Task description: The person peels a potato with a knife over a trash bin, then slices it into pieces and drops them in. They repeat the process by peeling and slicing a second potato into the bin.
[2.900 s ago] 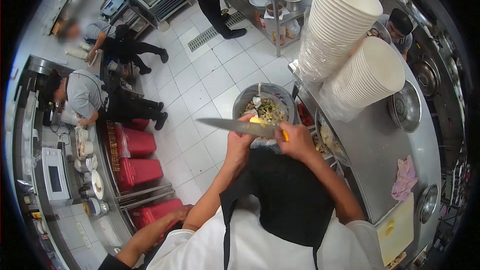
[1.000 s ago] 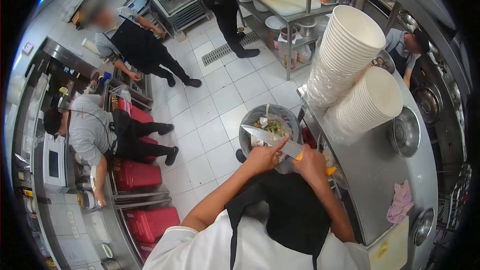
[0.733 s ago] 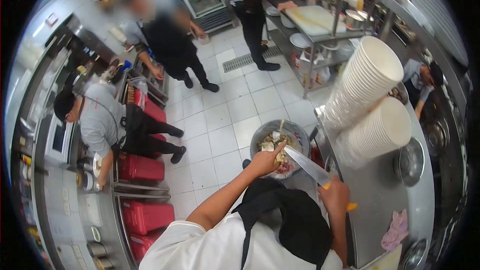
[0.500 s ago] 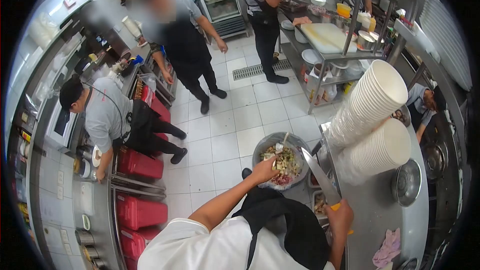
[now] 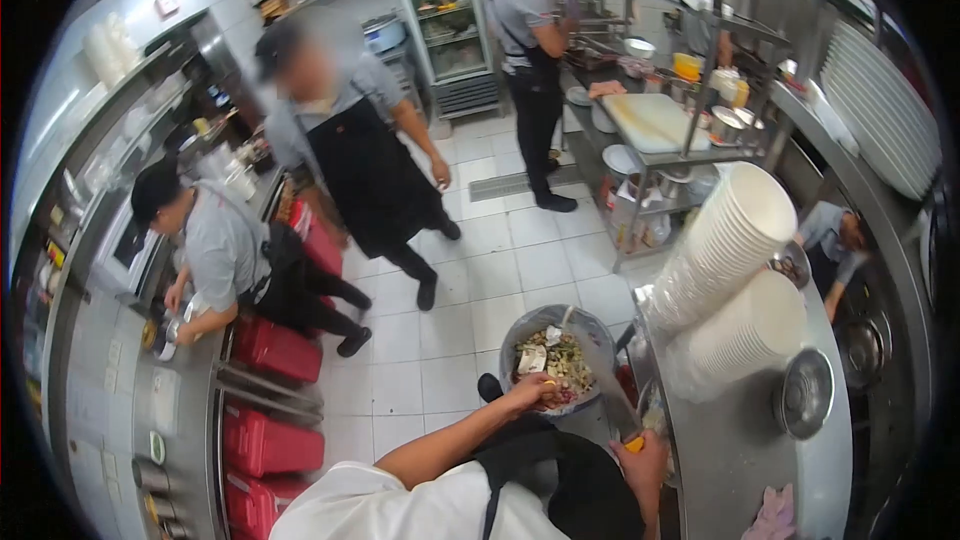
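Observation:
My right hand (image 5: pixel 645 458) is closed round the yellow handle of a large knife (image 5: pixel 612 380), its blade blurred and pointing up beside the bin. Over the near rim of a lined bin (image 5: pixel 508 325) my left hand (image 5: pixel 532 393) is held with its fingers pressed together on something small and yellowish that I cannot make out. Chopped food scraps (image 5: pixel 566 365) and a pale piece of packaging (image 5: pixel 533 362) lie in the bin.
Right of the bin, a steel counter (image 5: pixel 725 455) bears stacked white tubs (image 5: pixel 735 240), a metal bowl (image 5: pixel 805 393) and a pink cloth (image 5: pixel 772 515). Several co-workers stand around. Red bins (image 5: pixel 265 435) line the left counter. A cutting board (image 5: pixel 655 122) lies further back.
The view has shifted. The knife is lower and blurred, and pale packaging now shows in the bin. One co-worker has stepped closer; another has both hands together at the left counter.

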Demonstrator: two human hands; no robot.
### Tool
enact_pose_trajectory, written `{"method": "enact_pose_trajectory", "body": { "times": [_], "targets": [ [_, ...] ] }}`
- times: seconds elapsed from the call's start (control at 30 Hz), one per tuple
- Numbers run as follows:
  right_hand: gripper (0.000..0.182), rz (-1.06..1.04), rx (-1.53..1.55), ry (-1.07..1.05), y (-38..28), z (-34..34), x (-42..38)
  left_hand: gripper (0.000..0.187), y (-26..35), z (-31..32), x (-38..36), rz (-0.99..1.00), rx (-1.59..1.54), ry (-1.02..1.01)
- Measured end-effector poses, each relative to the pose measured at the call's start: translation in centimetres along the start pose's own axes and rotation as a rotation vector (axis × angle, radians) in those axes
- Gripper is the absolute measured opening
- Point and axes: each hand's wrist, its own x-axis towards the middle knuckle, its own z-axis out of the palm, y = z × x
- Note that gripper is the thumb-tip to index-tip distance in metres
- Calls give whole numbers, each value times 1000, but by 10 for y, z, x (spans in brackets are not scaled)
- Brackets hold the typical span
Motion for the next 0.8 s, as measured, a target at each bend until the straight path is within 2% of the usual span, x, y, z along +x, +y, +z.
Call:
{"method": "enact_pose_trajectory", "body": {
  "times": [0.07, 0.2, 0.33, 0.37, 0.43, 0.53, 0.7, 0.8],
  "targets": [
    [40, -78, 16, 34, 5, 2, -3, 24, 0, -3, 0, 30, 51, -40],
    [35, -197, 107, 37, -5, -9, -9, 31, -15, 6, 8, 201, 379, 243],
    [34, -218, 212, 62, -8, -16, -16, 32, -22, 16, 12, 226, 409, 96],
    [33, -230, 256, 86, -7, -16, -17, 32, -26, 11, 19, 262, 496, 50],
    [31, -271, 265, 153, 6, -10, -19, 31, 11, 29, -10, 232, 400, -60],
    [29, -201, 379, 263, 7, -1, -31, 35, 38, 37, -18, 131, 390, -182],
    [30, -88, 568, 348, 12, 8, -63, 35, 31, 39, 3, 109, 462, -260],
    [31, 58, 552, 442, 16, 4, -94, 38, 24, 52, 9, 44, 530, -405]
  ]
}}
